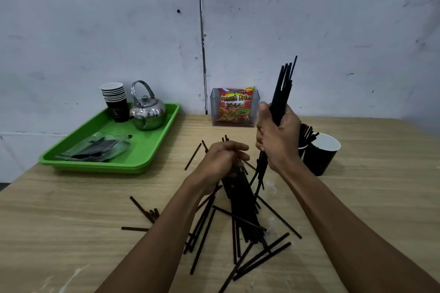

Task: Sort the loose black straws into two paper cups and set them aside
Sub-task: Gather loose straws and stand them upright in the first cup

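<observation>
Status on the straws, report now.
Right hand grips an upright bundle of straws. Left hand gathers the loose pile on the table. One cup empty, the other behind it holds straws. Nothing in the way.

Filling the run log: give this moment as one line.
right hand: grips upright straw bundle | left hand: gathering loose straws | paper cups: one has straws, one looks empty
</observation>
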### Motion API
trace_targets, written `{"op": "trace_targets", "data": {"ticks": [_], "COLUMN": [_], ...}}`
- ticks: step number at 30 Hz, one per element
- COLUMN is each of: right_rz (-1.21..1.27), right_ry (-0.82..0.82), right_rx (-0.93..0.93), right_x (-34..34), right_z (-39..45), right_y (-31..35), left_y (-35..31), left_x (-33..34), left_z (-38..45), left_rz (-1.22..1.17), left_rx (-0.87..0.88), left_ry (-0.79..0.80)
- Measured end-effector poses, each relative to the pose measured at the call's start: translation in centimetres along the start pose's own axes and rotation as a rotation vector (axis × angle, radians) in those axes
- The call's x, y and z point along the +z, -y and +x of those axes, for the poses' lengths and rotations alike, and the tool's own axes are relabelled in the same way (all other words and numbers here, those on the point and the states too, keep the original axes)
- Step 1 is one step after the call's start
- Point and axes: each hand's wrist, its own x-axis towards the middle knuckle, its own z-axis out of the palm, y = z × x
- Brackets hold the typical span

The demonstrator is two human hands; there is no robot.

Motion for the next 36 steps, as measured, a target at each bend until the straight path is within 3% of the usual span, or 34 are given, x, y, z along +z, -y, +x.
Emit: {"op": "trace_targets", "data": {"ticks": [4,7,18,23,28,34,36], "right_rz": [0.028,0.046,0.105,0.092,0.015,-0.078,-0.133], "right_ry": [-0.023,-0.038,-0.150,-0.171,-0.192,-0.157,-0.155], "right_rx": [-0.001,-0.011,0.005,-0.076,-0.163,-0.201,-0.226], "right_x": [-0.6,-0.8,-1.4,-2.1,-3.1,-4.7,-5.4], "right_z": [0.2,0.2,1.3,1.9,2.0,0.5,-0.1], "right_y": [0.7,1.1,2.5,3.7,4.3,3.2,2.7], "left_y": [1.0,1.1,1.0,1.8,2.5,1.5,0.8], "left_x": [0.6,1.3,1.6,-0.8,-2.6,-1.5,-0.6], "left_z": [-1.0,-1.1,-1.0,-0.9,-0.7,-1.1,-1.3], "left_rz": [0.133,0.246,0.172,0.400,0.670,0.835,0.791], "left_rx": [0.073,0.115,0.180,0.136,0.093,0.086,0.128], "left_ry": [0.262,0.329,0.316,0.288,0.127,0.111,0.103]}}
